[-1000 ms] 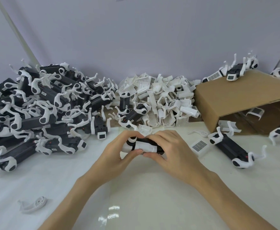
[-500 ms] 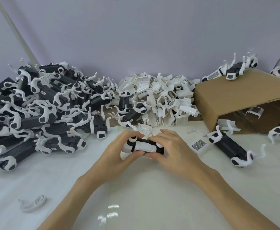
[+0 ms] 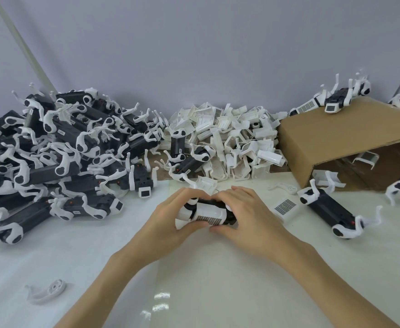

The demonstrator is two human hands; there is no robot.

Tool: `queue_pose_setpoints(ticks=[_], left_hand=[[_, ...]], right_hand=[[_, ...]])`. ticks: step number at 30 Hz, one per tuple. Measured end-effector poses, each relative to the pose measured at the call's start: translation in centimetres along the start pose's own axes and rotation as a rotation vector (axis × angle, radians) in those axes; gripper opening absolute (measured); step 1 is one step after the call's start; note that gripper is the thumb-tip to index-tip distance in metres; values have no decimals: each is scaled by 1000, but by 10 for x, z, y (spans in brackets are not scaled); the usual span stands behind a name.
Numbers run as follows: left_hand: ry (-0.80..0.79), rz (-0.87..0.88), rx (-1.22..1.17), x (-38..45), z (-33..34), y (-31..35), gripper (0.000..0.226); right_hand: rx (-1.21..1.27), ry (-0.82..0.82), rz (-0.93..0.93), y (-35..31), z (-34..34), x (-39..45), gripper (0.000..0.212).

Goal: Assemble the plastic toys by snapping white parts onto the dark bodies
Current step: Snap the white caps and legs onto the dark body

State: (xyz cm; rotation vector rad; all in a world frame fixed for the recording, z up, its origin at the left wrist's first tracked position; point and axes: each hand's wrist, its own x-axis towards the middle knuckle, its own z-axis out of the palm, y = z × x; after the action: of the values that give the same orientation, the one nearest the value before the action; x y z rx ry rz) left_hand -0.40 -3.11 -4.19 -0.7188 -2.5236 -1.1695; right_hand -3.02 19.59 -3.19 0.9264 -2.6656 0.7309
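Both of my hands grip one dark toy body (image 3: 229,215) with a white cover part (image 3: 209,211) sitting over its middle, just above the table. My left hand (image 3: 170,221) curls round its left end, thumb under the white cover. My right hand (image 3: 248,218) wraps the right end, fingers over the top and thumb below. A white leg piece shows at the toy's left end; the body's right end is hidden by my fingers.
A big pile of dark bodies with white legs (image 3: 52,157) fills the left. A heap of loose white covers (image 3: 229,143) lies behind my hands. A tipped cardboard box (image 3: 336,138) stands at right, a toy (image 3: 329,209) before it. A loose white leg (image 3: 45,291) lies front left.
My hands stay together on the toy. The white cover now shows more of its gridded face, and my right thumb has shifted under the body.
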Motion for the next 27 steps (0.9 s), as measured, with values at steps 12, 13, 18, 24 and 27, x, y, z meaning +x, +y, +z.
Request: queue_pose_setpoints(ticks=[12, 13, 18, 24, 27], left_hand=[[108, -344, -193, 3, 0, 14, 53], [111, -297, -32, 1, 0, 11, 54], [123, -134, 95, -2, 3, 8, 41], [85, -342, -230, 1, 9, 14, 39], [28, -387, -233, 3, 6, 12, 28]], right_hand=[[183, 107, 20, -1, -9, -7, 53], [201, 99, 33, 0, -9, -7, 49], [322, 54, 89, 3, -4, -5, 32], [474, 26, 163, 0, -2, -1, 52], [507, 1, 219, -2, 0, 0, 58]])
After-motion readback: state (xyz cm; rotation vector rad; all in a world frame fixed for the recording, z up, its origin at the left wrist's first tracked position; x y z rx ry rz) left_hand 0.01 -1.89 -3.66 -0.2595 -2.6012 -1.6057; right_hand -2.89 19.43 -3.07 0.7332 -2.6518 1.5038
